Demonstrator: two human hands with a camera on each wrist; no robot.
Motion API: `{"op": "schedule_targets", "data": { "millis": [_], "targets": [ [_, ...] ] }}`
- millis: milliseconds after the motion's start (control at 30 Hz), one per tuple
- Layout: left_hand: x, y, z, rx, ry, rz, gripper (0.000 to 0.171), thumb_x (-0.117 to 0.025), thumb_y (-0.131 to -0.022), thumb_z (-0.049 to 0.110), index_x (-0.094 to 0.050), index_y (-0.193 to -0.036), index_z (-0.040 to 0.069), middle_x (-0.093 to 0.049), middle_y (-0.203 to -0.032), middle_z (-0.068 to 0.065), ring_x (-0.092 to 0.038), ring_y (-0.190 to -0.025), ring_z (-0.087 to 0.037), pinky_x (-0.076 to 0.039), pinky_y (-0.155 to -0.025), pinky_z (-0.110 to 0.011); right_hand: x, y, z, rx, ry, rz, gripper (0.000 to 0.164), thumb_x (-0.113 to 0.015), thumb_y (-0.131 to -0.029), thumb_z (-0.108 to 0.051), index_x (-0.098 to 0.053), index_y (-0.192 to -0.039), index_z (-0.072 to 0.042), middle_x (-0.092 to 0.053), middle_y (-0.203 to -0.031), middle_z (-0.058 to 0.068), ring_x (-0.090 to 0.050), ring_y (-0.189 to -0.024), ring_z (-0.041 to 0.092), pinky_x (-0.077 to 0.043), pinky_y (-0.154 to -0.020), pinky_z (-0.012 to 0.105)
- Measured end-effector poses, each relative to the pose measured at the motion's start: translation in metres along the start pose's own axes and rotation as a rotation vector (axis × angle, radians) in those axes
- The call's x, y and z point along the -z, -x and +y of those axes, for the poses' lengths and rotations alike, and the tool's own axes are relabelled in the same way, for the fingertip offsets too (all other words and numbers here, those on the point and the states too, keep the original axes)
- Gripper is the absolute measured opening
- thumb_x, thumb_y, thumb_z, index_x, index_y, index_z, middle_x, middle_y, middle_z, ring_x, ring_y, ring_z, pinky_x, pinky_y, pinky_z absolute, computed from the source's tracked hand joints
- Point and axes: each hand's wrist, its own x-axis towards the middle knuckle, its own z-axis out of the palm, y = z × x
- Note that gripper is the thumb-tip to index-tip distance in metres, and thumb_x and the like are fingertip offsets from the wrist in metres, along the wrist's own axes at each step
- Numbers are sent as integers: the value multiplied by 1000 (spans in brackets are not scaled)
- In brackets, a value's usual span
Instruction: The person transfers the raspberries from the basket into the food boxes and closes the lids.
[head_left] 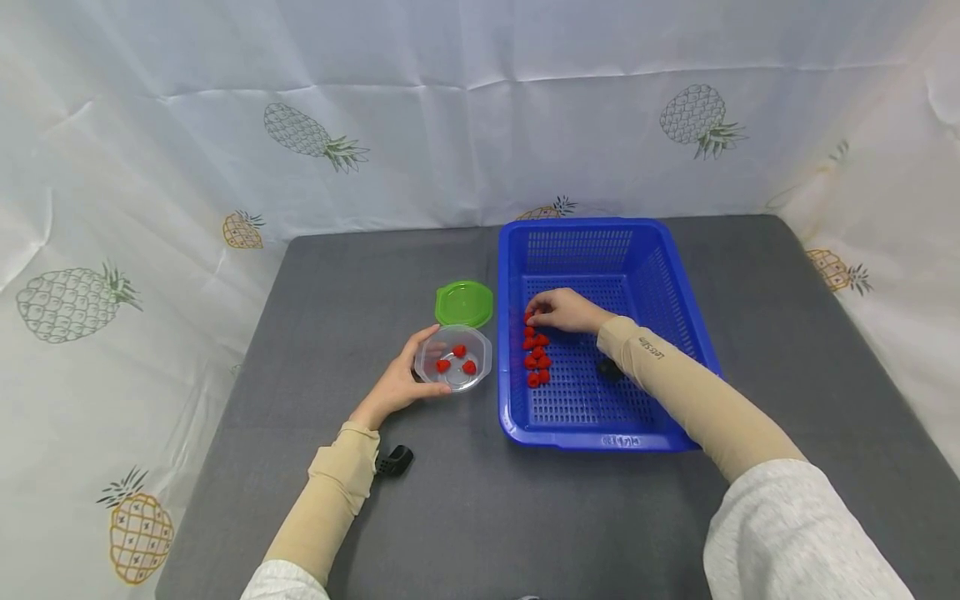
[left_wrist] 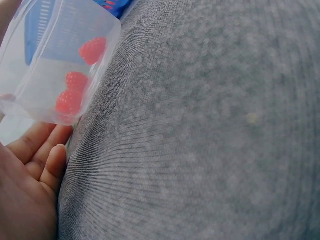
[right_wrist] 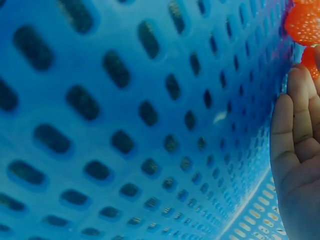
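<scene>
My left hand (head_left: 401, 379) grips a clear plastic container (head_left: 480, 375) by its left side, thumb at the near rim and fingers around the far side. Three raspberries (head_left: 468, 367) lie on the container's floor; the left wrist view shows the same raspberries (left_wrist: 93, 50) through its wall. Inside the blue basket (head_left: 508, 408), my right hand (head_left: 570, 311) reaches down at the left side and pinches a raspberry (head_left: 528, 318) at its fingertips. Several more raspberries (head_left: 537, 352) lie in a loose column just nearer to me. In the right wrist view, the right hand's fingers (right_wrist: 300, 107) rest low by the perforated floor.
A green lid (head_left: 464, 303) lies on the grey table (head_left: 315, 333) just beyond the container. The basket's raised left wall stands between the container and the basket's raspberries. Pineapple-print curtains (head_left: 465, 158) hang behind the table and at both sides.
</scene>
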Motion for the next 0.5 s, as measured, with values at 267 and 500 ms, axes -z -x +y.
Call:
{"op": "schedule_targets", "data": {
  "millis": [267,500],
  "targets": [
    [0,-1,-1,-6,3,1,92,-80,-72,14,-25,-146,19,-48,-138,-18,-44,-128,-33,-31,-105,-52,4,2,-7,-15,-40,16,20,-62,-90,-23,-67,-104,-9,-71,-93,4,-63,-80,13,-50,-77,31],
    [0,0,-1,-2,7,0,92,-79,-73,14,-25,-146,19,-48,-138,-18,-43,-129,-33,-31,-106,-53,13,6,-14,-31,-135,48,25,-60,-91,-23,-64,-112,-9,-68,-103,8,-65,-91,19,-51,-83,35]
  ]
}}
